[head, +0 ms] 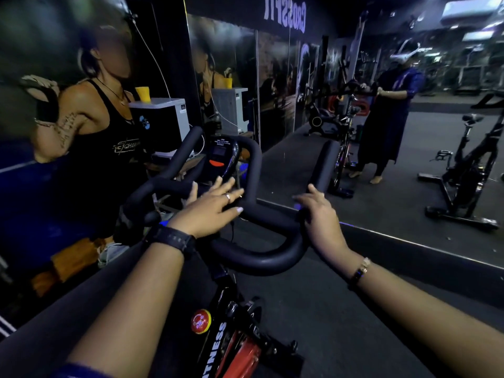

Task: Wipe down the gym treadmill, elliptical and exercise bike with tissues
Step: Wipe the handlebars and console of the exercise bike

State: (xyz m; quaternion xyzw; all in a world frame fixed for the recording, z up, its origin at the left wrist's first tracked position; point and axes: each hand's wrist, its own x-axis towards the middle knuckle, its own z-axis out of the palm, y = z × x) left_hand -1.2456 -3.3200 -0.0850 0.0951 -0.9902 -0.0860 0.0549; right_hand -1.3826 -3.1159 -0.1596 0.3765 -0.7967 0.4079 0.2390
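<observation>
Directly below: bike [218, 336], facing mirror [409, 159]. left hand [210, 205] grip apart, fingers straight over handlebar [259, 257] centre. right hand [319, 216] grip clamped on handlebar's right bend.

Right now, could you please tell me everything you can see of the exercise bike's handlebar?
The handlebar is a black, matte, padded-looking tube bent into a low near loop, a raised middle loop and two horns pointing forward. A console with an orange button sits in the middle loop. The left hand rests flat on the bar; the right hand covers the right horn's base.
</observation>
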